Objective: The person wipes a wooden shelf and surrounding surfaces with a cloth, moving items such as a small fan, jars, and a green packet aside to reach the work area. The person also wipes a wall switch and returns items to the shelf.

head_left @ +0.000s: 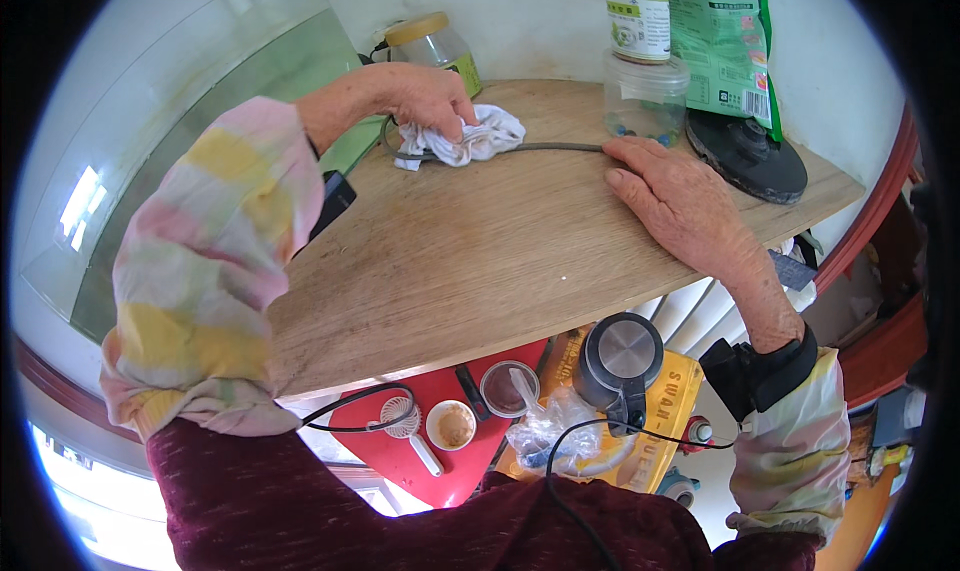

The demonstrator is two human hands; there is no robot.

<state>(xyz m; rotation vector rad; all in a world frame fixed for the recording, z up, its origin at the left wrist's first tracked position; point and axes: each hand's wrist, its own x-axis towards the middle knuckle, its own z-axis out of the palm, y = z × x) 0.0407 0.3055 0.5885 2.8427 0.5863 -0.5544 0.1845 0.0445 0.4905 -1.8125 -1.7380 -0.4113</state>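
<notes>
On a wooden shelf board (420, 281), my left hand (432, 99) is closed on a crumpled white cloth (492, 133) and presses it down near the far edge. A thin grey cable (562, 146) loops out at the cloth's left side, passes along the cloth and runs right across the wood. It ends from sight under the fingers of my right hand (675, 199), which are closed over it near the board's right part. What lies under that palm is hidden.
Behind stand a jar with a yellow lid (432, 43), a clear tub (645, 96) with a white-labelled bottle (638, 21) on it, a green bag (722, 51) and a round black lid (750, 161). Below the near edge are a metal kettle (622, 356) and a cup (451, 425).
</notes>
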